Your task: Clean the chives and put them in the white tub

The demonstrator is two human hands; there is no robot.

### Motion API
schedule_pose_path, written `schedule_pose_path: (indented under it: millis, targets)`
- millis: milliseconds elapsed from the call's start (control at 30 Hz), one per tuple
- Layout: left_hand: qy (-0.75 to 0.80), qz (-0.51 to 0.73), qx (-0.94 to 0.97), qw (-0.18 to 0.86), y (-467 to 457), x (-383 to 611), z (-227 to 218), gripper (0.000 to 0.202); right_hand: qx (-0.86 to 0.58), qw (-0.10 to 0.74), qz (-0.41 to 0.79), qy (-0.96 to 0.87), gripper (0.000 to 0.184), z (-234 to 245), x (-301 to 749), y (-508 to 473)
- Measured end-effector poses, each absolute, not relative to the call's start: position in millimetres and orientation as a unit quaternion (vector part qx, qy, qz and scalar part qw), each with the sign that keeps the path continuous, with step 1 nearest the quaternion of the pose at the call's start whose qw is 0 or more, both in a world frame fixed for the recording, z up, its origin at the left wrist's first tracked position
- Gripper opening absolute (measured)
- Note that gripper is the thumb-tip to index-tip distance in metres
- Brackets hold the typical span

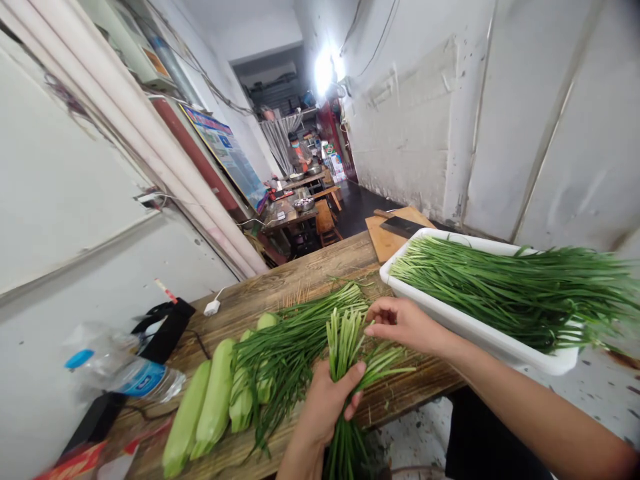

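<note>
My left hand [336, 393] is wrapped round a bunch of garlic chives [345, 340], its pale cut ends upward and the green leaves hanging below my fist. Beside those ends is my right hand [400, 325], thumb and fingers curled into a pinch; whatever lies between the fingertips is too small to make out. Some loose chive stalks [387, 363] stick out to the right, under my right hand. A pile of garlic chives [295, 333] rests on the wooden table [240, 303], partly over several pale green zucchini [215, 393].
A white tub [480, 313] heaped with garlic chives [500, 280] stands at right. Behind it are a cutting board [377, 240] and a cleaver [401, 227]. At left lie a water bottle [143, 379], a black box [167, 333] and a white plug [212, 307]. A person [300, 152] is farther back.
</note>
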State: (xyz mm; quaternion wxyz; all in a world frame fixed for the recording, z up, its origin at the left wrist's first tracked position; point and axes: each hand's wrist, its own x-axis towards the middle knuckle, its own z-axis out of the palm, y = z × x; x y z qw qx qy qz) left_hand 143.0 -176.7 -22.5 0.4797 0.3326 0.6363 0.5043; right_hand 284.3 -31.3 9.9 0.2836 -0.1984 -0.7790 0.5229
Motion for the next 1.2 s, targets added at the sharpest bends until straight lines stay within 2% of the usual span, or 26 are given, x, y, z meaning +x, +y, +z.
schedule_pose_path:
  millis: [133,267,333,433,533,600,767,833,967,1033,1200]
  targets:
    - [0.637,0.504,0.334,0.477,-177.6,145.0,-20.2,0.038,-0.189,0.273,0.515,-0.79,0.033,-1.2,276.7,-27.7]
    - [0.637,0.509,0.305,0.491,-179.5,145.4,-18.0,0.042,-0.307,0.392,0.373,-0.783,0.04,-12.1,284.4,-15.2]
    - [0.64,0.514,0.282,0.497,-180.7,144.6,-18.9,0.045,-0.355,0.42,0.357,-0.755,0.045,-13.0,289.9,-11.9]
    - [0.636,0.512,0.282,0.503,-181.7,143.4,-21.5,0.045,-0.324,0.357,0.431,-0.762,0.05,-8.6,293.2,-17.6]
    - [0.63,0.51,0.295,0.506,-181.9,143.1,-23.2,0.045,-0.228,0.28,0.503,-0.786,0.04,-5.1,288.4,-28.2]
    - [0.623,0.51,0.299,0.511,-182.2,143.1,-23.4,0.043,-0.208,0.264,0.534,-0.776,0.039,-6.4,283.9,-29.4]
    - [0.605,0.512,0.296,0.533,-182.6,144.2,-21.7,0.041,-0.341,0.418,0.507,-0.672,0.048,-9.2,279.8,-13.4]
    - [0.603,0.517,0.293,0.532,-182.1,145.1,-20.9,0.041,-0.319,0.387,0.519,-0.692,0.045,-5.8,278.5,-12.7]
    - [0.598,0.516,0.298,0.537,-180.4,145.5,-21.7,0.041,-0.19,0.21,0.621,-0.731,0.034,-2.4,271.7,-27.5]
    - [0.598,0.515,0.297,0.538,-179.8,144.8,-23.6,0.041,-0.19,0.203,0.651,-0.706,0.034,-6.7,269.0,-35.4]
    - [0.635,0.546,0.268,0.477,-179.1,144.8,-29.0,0.049,-0.21,0.253,0.658,-0.677,0.03,-21.8,272.2,-41.1]
